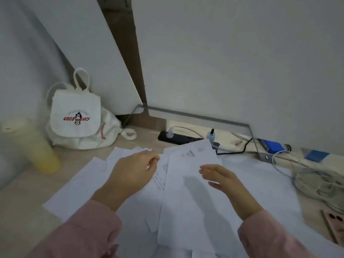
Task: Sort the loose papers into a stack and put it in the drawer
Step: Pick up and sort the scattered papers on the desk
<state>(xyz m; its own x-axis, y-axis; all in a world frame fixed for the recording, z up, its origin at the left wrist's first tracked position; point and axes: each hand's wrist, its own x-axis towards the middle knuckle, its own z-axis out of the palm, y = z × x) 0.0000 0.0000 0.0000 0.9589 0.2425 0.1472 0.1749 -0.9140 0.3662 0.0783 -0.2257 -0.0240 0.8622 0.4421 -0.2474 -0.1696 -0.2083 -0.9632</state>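
Several loose white papers [87, 185] lie spread and overlapping across the light wooden desk [24, 205]. One printed sheet [188, 202] lies on top in the middle, its far end raised over the power strip. My left hand [134, 172] is at that sheet's left edge, fingers curled and pinching it near the top corner. My right hand [221, 179] hovers just above the same sheet with fingers straight and together, casting a shadow on it and holding nothing. Both sleeves are pink. No drawer is in view.
A white canvas backpack [78, 120] leans in the back left corner beside a pale yellow tumbler [31, 146]. A black power strip [176, 138] with plugs, tangled cables [316, 183] and blue items [273, 147] line the wall. A phone [335, 224] lies at the right edge.
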